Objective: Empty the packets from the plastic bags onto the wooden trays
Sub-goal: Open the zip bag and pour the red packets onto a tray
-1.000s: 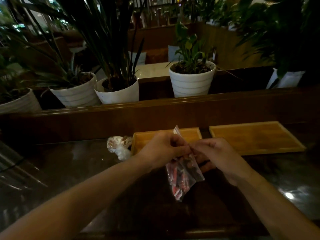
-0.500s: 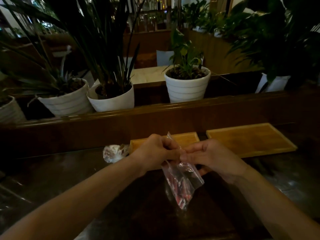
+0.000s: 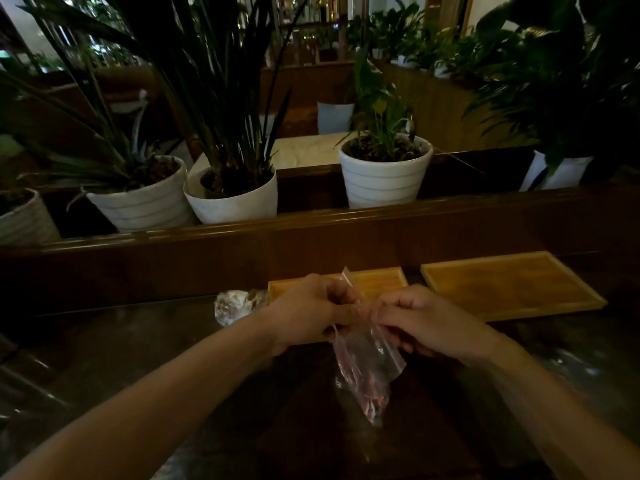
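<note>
A clear plastic bag (image 3: pixel 369 368) with red packets at its bottom hangs between my hands above the dark table. My left hand (image 3: pixel 311 311) pinches the bag's top edge from the left, and my right hand (image 3: pixel 426 322) pinches it from the right. Behind my hands lie two wooden trays: a smaller one (image 3: pixel 377 280), partly hidden by my left hand, and a larger one (image 3: pixel 512 285) to the right. Both trays hold nothing that I can see. A second crumpled plastic bag (image 3: pixel 233 304) lies left of the smaller tray.
A dark glossy table (image 3: pixel 138 358) is bounded at the back by a raised wooden ledge (image 3: pixel 311 237). Several white plant pots (image 3: pixel 384 178) stand behind the ledge.
Both hands keep hold of the bag's top with only small finger shifts. The view has tilted slightly, so the hands and trays sit a little lower in frame.
</note>
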Demonstrator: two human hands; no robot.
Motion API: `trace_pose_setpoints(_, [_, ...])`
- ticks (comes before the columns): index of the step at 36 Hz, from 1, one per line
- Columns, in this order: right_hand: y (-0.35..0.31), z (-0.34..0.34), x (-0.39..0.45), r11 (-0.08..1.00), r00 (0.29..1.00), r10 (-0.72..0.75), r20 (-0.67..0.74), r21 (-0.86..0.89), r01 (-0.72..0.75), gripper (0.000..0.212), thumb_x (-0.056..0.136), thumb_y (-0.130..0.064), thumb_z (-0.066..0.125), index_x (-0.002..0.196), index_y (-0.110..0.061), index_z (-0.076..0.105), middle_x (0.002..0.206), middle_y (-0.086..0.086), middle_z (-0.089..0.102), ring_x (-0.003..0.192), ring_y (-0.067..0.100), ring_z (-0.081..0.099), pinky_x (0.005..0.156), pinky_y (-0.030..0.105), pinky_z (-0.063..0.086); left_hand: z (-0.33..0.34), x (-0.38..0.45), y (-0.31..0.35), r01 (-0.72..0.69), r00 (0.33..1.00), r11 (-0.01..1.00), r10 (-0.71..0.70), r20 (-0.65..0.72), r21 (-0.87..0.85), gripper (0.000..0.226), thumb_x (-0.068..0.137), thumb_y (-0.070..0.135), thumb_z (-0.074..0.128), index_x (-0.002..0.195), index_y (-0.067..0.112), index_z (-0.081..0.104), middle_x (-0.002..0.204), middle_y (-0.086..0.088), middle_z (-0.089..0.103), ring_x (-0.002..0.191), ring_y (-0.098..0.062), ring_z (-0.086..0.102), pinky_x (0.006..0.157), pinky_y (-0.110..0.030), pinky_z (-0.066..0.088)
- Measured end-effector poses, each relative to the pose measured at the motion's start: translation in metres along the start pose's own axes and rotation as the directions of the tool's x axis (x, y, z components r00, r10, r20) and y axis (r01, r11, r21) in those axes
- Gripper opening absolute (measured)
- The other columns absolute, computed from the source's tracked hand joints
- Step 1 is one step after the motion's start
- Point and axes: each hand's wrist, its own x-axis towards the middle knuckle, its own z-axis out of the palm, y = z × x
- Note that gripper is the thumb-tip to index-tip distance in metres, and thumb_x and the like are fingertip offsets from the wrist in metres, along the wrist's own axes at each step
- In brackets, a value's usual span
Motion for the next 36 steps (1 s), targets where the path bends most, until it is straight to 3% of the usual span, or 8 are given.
trace_pose_setpoints(5, [0.0,0.011,0.006,0.971,0.992,-0.071,-0.101,0.222,0.092,0.036,0.096,-0.016,0.05,0.063,-0.015,0.062,0.048,-0.013,0.05,0.043,-0.002,0.046,0.044,0.007,0.037,0.003,-0.002,0.006,0.007,1.0,0.993,-0.009,-0.016,-0.115,0.02,0.09,0.022,0.058,0.072,0.018,0.063,0.059,0.006,0.055,0.054,-0.007,0.048,0.051,-0.021,0.039])
trace_pose_setpoints(12, [0.019,-0.008,0.0,0.989,0.877,0.025,-0.481,0.138,0.048,0.038,0.094,-0.022,0.054,0.057,-0.024,0.064,0.047,-0.013,0.053,0.044,-0.004,0.049,0.054,0.025,0.038,-0.009,-0.016,-0.008,0.056,0.989,0.994,-0.068,-0.132,-0.091,0.028,0.089,0.021,0.056,0.061,0.019,0.054,0.051,0.005,0.043,0.043,-0.008,0.037,0.043,-0.021,0.031])
trace_pose_setpoints(17, [0.02,-0.022,-0.01,0.969,0.938,0.01,-0.347,-0.228,-0.095,0.021,0.086,-0.027,0.064,0.066,-0.021,0.064,0.059,-0.009,0.062,0.049,-0.003,0.054,0.05,0.016,0.041,-0.024,-0.022,-0.015,0.094,0.983,0.994,-0.102,-0.152,-0.061,0.035,0.087,0.019,0.059,0.052,0.024,0.055,0.048,0.007,0.042,0.041,-0.008,0.033,0.044,-0.024,0.027])
trace_pose_setpoints(21, [0.011,-0.025,-0.008,0.93,0.919,-0.047,-0.391,-0.352,-0.102,0.019,0.085,-0.03,0.066,0.07,-0.018,0.064,0.069,0.005,0.064,0.061,0.015,0.061,0.057,0.029,0.05,-0.022,-0.019,-0.015,0.09,0.984,0.993,-0.101,-0.149,-0.078,0.028,0.084,0.021,0.058,0.056,0.021,0.056,0.051,0.005,0.044,0.044,-0.009,0.036,0.045,-0.024,0.029])
trace_pose_setpoints(27, [-0.018,-0.015,-0.009,0.804,0.816,-0.325,-0.478,-0.594,-0.028,0.009,0.082,-0.038,0.064,0.083,-0.041,0.056,0.083,-0.023,0.053,0.077,-0.005,0.05,0.062,0.014,0.032,-0.015,-0.01,-0.01,0.103,0.983,0.967,-0.134,-0.124,-0.232,0.023,0.081,0.026,0.061,0.058,0.022,0.06,0.053,0.005,0.049,0.045,-0.008,0.041,0.041,-0.021,0.03])
trace_pose_setpoints(30, [-0.041,-0.001,-0.007,0.642,0.832,-0.47,-0.295,-0.762,0.092,0.035,0.082,-0.055,0.045,0.103,-0.035,0.065,0.093,-0.023,0.055,0.085,0.0,0.047,0.069,0.018,0.034,-0.009,-0.004,-0.004,0.085,0.988,0.956,-0.118,-0.103,-0.281,0.024,0.085,0.028,0.058,0.062,0.023,0.063,0.054,0.006,0.052,0.045,-0.006,0.044,0.039,-0.02,0.032])
trace_pose_setpoints(33, [-0.056,0.009,0.003,0.482,0.935,-0.33,-0.127,-0.875,0.051,0.047,0.081,-0.07,0.037,0.105,-0.037,0.06,0.097,-0.014,0.06,0.09,0.009,0.047,0.075,0.032,0.041,-0.003,0.0,0.0,0.067,0.987,0.95,-0.109,-0.122,-0.304,0.027,0.086,0.028,0.055,0.061,0.023,0.065,0.056,0.006,0.053,0.046,-0.006,0.045,0.039,-0.02,0.033])
trace_pose_setpoints(36, [-0.06,0.01,0.014,0.517,0.962,-0.248,-0.114,-0.856,0.031,0.025,0.088,-0.055,0.054,0.099,-0.034,0.059,0.091,-0.009,0.056,0.09,0.013,0.052,0.076,0.033,0.046,-0.002,0.0,0.0,0.049,0.982,0.95,-0.102,-0.156,-0.308,0.027,0.086,0.029,0.054,0.061,0.024,0.064,0.057,0.006,0.054,0.047,-0.006,0.047,0.041,-0.021,0.034])
